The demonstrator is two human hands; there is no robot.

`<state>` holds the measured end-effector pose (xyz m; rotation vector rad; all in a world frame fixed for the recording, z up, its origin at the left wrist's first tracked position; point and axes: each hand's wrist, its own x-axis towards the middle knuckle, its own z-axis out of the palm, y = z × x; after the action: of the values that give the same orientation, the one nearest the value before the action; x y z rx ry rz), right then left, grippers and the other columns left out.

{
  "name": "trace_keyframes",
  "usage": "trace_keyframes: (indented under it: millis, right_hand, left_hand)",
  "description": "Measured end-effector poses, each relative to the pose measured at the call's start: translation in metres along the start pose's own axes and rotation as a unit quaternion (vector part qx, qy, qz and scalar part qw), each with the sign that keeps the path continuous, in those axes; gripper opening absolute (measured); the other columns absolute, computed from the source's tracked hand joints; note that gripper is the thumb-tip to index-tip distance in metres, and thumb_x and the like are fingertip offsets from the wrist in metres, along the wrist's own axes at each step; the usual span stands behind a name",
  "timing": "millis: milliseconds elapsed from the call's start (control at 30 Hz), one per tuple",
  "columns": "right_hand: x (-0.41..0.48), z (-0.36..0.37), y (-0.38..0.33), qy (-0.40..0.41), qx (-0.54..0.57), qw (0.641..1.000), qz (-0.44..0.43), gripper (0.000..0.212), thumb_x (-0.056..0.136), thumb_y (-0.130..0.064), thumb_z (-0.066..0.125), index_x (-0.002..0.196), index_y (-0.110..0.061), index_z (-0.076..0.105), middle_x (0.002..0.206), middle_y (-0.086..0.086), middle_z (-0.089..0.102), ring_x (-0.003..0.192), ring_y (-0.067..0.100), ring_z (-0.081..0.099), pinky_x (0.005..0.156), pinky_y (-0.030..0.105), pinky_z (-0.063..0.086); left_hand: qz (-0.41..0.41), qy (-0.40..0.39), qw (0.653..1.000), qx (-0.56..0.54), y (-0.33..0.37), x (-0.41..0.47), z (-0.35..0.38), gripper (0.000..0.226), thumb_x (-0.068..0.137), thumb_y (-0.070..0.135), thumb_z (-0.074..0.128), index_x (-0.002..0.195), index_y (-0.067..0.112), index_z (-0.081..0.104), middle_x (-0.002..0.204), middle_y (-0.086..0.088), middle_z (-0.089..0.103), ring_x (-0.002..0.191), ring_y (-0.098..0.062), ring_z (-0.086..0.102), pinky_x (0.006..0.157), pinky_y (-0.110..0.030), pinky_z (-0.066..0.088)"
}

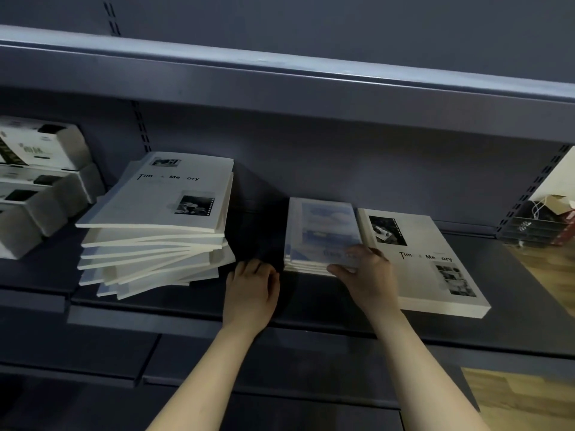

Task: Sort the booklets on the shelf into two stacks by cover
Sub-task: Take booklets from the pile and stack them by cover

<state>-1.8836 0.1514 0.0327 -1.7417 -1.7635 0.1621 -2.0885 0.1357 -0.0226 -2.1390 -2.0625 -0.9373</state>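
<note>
So on the dark shelf (311, 309) there are three lots of booklets. Far left is a messy pile (149, 244), all fanned out and crooked, with a white "Time & Memory" cover on top. Toward the right is a neat blue stack (323, 231), and touching its right side is the white-cover stack (435, 275), which has the same title on it.

The right hand (367, 275) is on the near right corner of the blue stack. Its grip is narrow, with the thumb against the front edge and the fingers (373, 253) curled over the top cover.

The left hand (252, 287) sits on the bare shelf between the messy pile and the blue stack. Its fingers are loosely curled and its grip holds nothing.

Some white boxes (40, 169) are piled at the far left of the shelf, just beside the messy pile. There's wooden floor (547, 275) off to the right.
</note>
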Motion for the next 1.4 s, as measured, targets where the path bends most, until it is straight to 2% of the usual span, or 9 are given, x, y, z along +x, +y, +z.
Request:
trace_keyframes:
  millis: [133, 267, 433, 567, 700, 900, 1133, 1267, 1400]
  right_hand:
    - [0.011, 0.005, -0.002, 0.001, -0.003, 1.000, 0.009, 0.046, 0.074, -0.037, 0.077, 0.112, -0.015, 0.063, 0.109, 0.009, 0.064, 0.097, 0.027, 0.062, 0.071, 0.027, 0.044]
    - [0.019, 0.008, 0.003, -0.018, 0.017, 1.000, 0.008, 0.047, 0.071, -0.038, 0.079, 0.111, -0.016, 0.064, 0.109, 0.007, 0.066, 0.098, 0.025, 0.062, 0.072, 0.023, 0.041]
    - [0.019, 0.012, 0.009, -0.019, 0.067, 0.997, -0.014, 0.045, 0.072, -0.029, 0.080, 0.113, -0.015, 0.067, 0.114, 0.003, 0.067, 0.106, 0.020, 0.061, 0.083, 0.020, 0.043]
    - [0.020, 0.015, 0.007, -0.021, 0.074, 0.997, -0.019, 0.045, 0.073, -0.027, 0.079, 0.114, -0.014, 0.066, 0.114, 0.004, 0.067, 0.106, 0.020, 0.061, 0.086, 0.025, 0.047]
    - [0.021, 0.011, 0.007, -0.083, 0.081, 0.993, -0.005, 0.053, 0.074, -0.019, 0.079, 0.122, -0.019, 0.059, 0.108, -0.006, 0.060, 0.102, 0.011, 0.056, 0.084, 0.021, 0.045]
    - [0.019, 0.013, 0.010, -0.076, 0.038, 0.996, -0.023, 0.051, 0.078, -0.007, 0.070, 0.124, -0.020, 0.054, 0.114, 0.005, 0.064, 0.107, 0.024, 0.060, 0.086, 0.040, 0.054]
    - [0.017, 0.008, 0.006, -0.068, 0.036, 0.997, -0.029, 0.048, 0.077, -0.005, 0.070, 0.122, -0.017, 0.058, 0.114, 0.005, 0.065, 0.106, 0.023, 0.061, 0.086, 0.031, 0.051]
    - [0.018, 0.006, 0.004, -0.088, 0.045, 0.995, -0.019, 0.052, 0.075, -0.003, 0.072, 0.123, -0.017, 0.056, 0.116, 0.006, 0.063, 0.108, 0.024, 0.060, 0.088, 0.033, 0.051]
    - [0.021, 0.007, 0.001, -0.120, 0.036, 0.992, -0.002, 0.059, 0.071, -0.007, 0.076, 0.124, -0.020, 0.052, 0.116, 0.008, 0.061, 0.108, 0.028, 0.058, 0.080, 0.029, 0.049]
  left_hand:
    - [-0.002, 0.001, 1.000, -0.007, 0.000, 0.000, 0.000, 0.019, 0.093, 0.028, 0.049, 0.093, 0.018, 0.065, 0.099, 0.000, 0.060, 0.095, -0.022, 0.051, 0.079, -0.033, 0.039]
    - [-0.006, 0.001, 1.000, -0.009, 0.000, 0.001, 0.000, 0.017, 0.091, 0.027, 0.051, 0.091, 0.018, 0.064, 0.098, 0.000, 0.060, 0.095, -0.022, 0.051, 0.078, -0.033, 0.038]
    - [-0.003, -0.003, 1.000, -0.005, 0.000, 0.001, 0.000, 0.018, 0.092, 0.030, 0.049, 0.094, 0.020, 0.064, 0.100, 0.001, 0.059, 0.096, -0.020, 0.050, 0.079, -0.031, 0.037]
    - [-0.003, -0.003, 1.000, -0.007, 0.000, 0.002, 0.001, 0.017, 0.091, 0.029, 0.051, 0.093, 0.019, 0.064, 0.099, 0.001, 0.059, 0.096, -0.020, 0.050, 0.079, -0.031, 0.037]
    - [-0.006, -0.004, 1.000, -0.002, -0.001, 0.002, 0.001, 0.018, 0.091, 0.030, 0.050, 0.094, 0.020, 0.064, 0.100, 0.001, 0.059, 0.097, -0.020, 0.050, 0.079, -0.031, 0.036]
    - [-0.007, -0.011, 1.000, -0.003, 0.000, 0.002, 0.000, 0.019, 0.091, 0.032, 0.049, 0.095, 0.020, 0.063, 0.101, 0.002, 0.058, 0.098, -0.020, 0.050, 0.080, -0.032, 0.037]
    - [-0.004, -0.013, 1.000, -0.008, 0.000, 0.002, 0.000, 0.019, 0.092, 0.032, 0.049, 0.097, 0.021, 0.063, 0.103, 0.002, 0.058, 0.098, -0.019, 0.049, 0.082, -0.031, 0.038]
    - [-0.005, -0.020, 1.000, -0.009, -0.001, 0.001, -0.001, 0.020, 0.093, 0.032, 0.047, 0.098, 0.021, 0.063, 0.104, 0.003, 0.057, 0.100, -0.018, 0.048, 0.084, -0.030, 0.037]
    - [0.030, -0.059, 0.997, -0.031, 0.001, 0.003, -0.011, 0.021, 0.095, 0.028, 0.046, 0.106, 0.019, 0.062, 0.110, 0.000, 0.056, 0.102, -0.019, 0.049, 0.083, -0.028, 0.039]
